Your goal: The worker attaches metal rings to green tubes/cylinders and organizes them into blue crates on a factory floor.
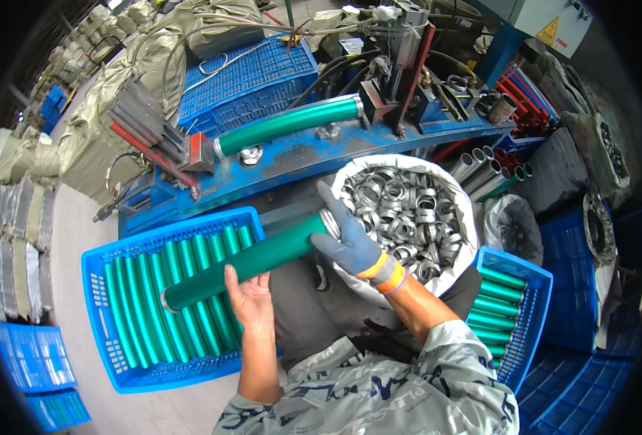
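Note:
A green metal tube [259, 262] slants across my lap, its right end higher than its left. My bare left hand [250, 301] supports it from below near the middle, thumb on the near side. My right hand [348, 245], in a grey-blue glove with an orange cuff, is closed around the tube's right end. A silver metal ring [329, 224] shows at that end, against the gloved fingers. Another silver band [166, 299] circles the left end. Just right of the gloved hand stands a white sack [466, 217] full of loose metal rings [395, 191].
A blue crate [97, 319] of green tubes lies below the tube's left end; another crate [535, 312] stands at my right. Ahead, a blue machine bench [284, 163] carries a green tube [292, 125] between two end blocks. Bare tubes [473, 163] lean beyond the sack.

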A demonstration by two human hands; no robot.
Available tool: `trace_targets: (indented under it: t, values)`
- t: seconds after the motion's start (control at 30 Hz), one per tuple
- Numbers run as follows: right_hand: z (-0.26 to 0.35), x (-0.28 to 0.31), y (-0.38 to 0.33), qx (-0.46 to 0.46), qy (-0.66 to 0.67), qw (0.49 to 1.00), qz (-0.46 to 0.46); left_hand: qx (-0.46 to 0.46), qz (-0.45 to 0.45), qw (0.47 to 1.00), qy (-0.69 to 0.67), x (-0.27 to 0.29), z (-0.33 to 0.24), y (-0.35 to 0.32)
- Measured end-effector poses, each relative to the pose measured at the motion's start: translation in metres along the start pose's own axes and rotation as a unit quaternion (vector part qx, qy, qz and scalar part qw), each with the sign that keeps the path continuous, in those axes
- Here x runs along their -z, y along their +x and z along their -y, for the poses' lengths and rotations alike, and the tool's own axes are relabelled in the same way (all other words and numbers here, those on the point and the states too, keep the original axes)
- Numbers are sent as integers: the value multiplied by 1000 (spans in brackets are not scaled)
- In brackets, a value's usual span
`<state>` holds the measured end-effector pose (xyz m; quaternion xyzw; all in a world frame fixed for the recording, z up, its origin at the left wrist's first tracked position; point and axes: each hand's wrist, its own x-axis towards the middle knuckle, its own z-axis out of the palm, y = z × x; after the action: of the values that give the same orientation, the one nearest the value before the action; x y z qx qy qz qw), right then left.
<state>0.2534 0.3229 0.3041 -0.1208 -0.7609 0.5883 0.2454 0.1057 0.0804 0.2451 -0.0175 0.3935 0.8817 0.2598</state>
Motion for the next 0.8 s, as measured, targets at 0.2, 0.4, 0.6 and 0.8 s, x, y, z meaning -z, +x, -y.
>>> trace_targets:
  t: [0.2,0.4,0.6,0.8]
  values:
    - [-28,32,68,34,212,976,-29,10,-19,997,-77,0,-24,18]
    - [-26,36,214,99,-252,956,-108,-9,13,993,-113,-8,-63,23]
    - [-151,136,273,2,-643,755,-124,40,63,988,-132,-36,-29,24]
    - [-20,66,208,186,-357,907,-122,-24,36,999,-18,10,-63,24]
